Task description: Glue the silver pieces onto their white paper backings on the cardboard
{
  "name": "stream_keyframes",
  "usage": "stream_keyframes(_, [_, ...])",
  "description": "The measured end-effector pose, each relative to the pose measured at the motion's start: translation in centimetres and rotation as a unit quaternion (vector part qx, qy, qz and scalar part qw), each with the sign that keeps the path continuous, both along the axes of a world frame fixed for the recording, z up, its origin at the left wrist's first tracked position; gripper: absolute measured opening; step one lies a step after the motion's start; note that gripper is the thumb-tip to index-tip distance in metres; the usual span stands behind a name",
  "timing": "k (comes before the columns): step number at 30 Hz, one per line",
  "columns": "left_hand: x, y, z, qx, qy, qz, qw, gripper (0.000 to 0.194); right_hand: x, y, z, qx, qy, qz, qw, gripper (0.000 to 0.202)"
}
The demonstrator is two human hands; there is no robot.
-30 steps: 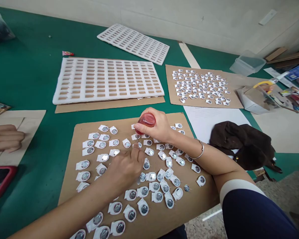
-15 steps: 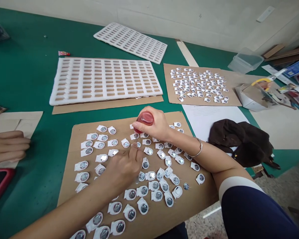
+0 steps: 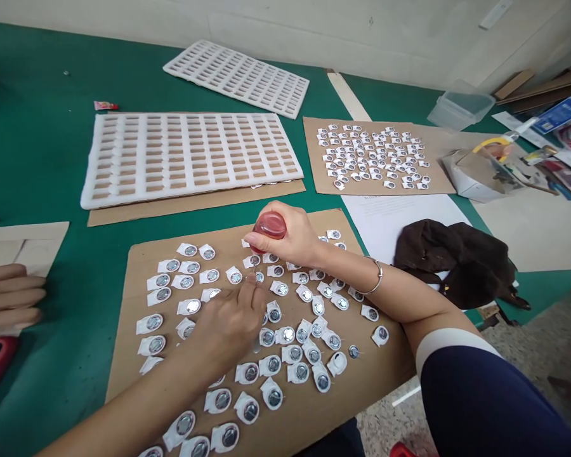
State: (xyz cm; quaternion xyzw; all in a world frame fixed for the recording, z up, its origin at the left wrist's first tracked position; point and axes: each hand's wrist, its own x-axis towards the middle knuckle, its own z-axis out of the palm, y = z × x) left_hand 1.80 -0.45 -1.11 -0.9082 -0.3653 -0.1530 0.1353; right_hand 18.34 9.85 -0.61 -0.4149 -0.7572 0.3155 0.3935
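Green desk [image 3: 38,158] carries cardboard sheet [image 3: 371,374] at near edge: left hand [image 3: 233,320] over sheet's middle, fingers curled, cannot tell if gripping; right hand [image 3: 295,235] grips red squeeze bottle [image 3: 270,225] toward far edge; white-tabbed metal discs [image 3: 275,398] strewn between left and right edges.

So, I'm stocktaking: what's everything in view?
Table: one, green, throughout
Slotted trays: two, white, back half
Cardboard sheets: several, brown, on table
Tabbed discs: many, silver and white, on cardboard
Paper: one, white, right
Cloth: one, brown, right
Container: one, clear, back right
Box: one, white, right
Packet: one, red, back left
Device: one, red and black, left
Clutter: several, mixed, right
Bulbous tool: one, red, centre
Co-worker's hand: one, bare, left
Left grip: one, bare, centre
Right grip: one, bare, around tool
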Motion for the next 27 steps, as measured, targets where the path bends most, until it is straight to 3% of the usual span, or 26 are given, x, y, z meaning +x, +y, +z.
stream_keyframes(23, [-0.24, 0.15, -0.32, 0.028, 0.004, -0.013, 1.0, 0.022, 0.27, -0.42, 0.53, 0.036, -0.055, 0.024, 0.997, 0.032])
stream_keyframes(27, [-1.0, 0.53, -0.1, -0.039, -0.019, -0.007, 0.999, 0.02, 0.07, -0.32, 0.69, 0.044, -0.06, 0.027, 0.997, 0.034])
